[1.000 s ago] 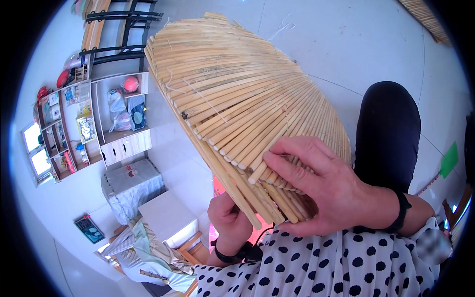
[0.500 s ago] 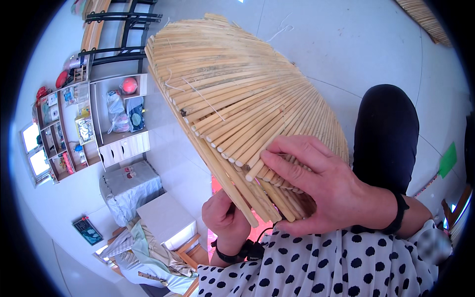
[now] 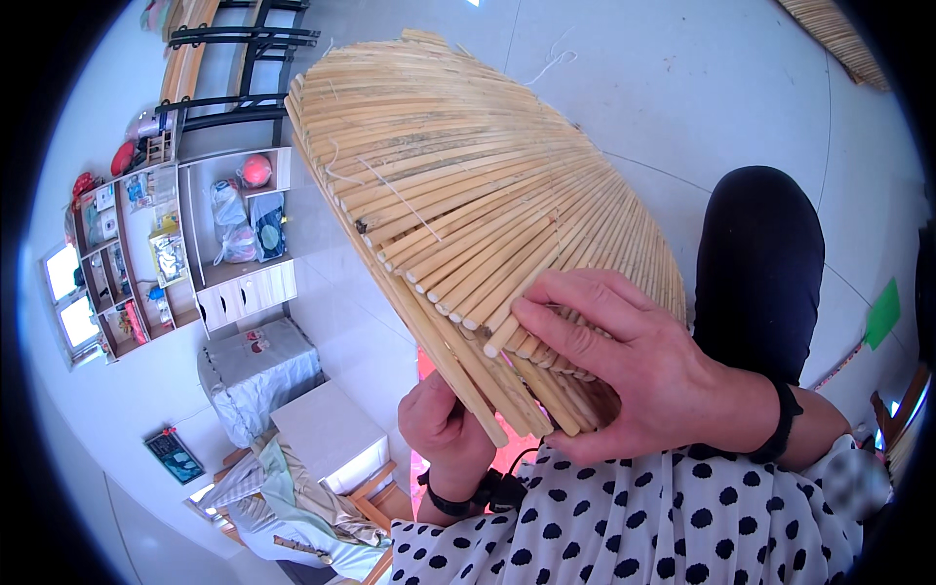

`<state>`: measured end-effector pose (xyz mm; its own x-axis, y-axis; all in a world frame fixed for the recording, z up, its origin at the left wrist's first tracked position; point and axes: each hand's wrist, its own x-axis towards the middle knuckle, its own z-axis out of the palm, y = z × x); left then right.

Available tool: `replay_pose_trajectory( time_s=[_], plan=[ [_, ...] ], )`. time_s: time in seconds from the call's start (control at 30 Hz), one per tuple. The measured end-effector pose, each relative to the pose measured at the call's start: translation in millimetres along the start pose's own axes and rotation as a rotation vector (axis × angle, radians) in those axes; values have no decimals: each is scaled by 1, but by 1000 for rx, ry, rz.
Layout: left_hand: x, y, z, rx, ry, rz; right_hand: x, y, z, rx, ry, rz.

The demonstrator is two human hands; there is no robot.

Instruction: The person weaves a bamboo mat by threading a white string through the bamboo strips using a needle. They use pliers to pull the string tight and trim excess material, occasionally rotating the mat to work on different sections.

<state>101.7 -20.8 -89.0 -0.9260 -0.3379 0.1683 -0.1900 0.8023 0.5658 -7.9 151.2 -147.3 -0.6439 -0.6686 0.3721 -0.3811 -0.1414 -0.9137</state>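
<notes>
A mat of thin, straw-coloured reed stalks, laid side by side and stitched with white thread, rises curved in front of me. Its stalk ends fan out toward my lap, with more stalks layered beneath. My right hand grips the near edge: the fingers lie on top and the thumb is at the lower stalk ends. Close by on the left, my left hand is closed beside the lower stalks, its fingers curled and partly hidden; whatever it holds cannot be made out. A loose white thread crosses the mat's surface.
My dark-trousered knee stands right of the mat. Another reed mat lies at the far right on the pale tiled floor. On the left are a shelf unit, black metal legs, a covered box and piled cloth.
</notes>
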Motion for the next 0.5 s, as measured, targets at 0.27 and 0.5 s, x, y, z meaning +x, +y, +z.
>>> replay_pose_trajectory(
  time_s=[0.27, 0.5],
  plan=[
    [-1, 1, 0, -11, 10, -18, 0, -1, 1, -17, -2, 1],
    [0, 1, 3, -16, 33, -7, 1, -1, 0, -22, -27, -7]
  ],
)
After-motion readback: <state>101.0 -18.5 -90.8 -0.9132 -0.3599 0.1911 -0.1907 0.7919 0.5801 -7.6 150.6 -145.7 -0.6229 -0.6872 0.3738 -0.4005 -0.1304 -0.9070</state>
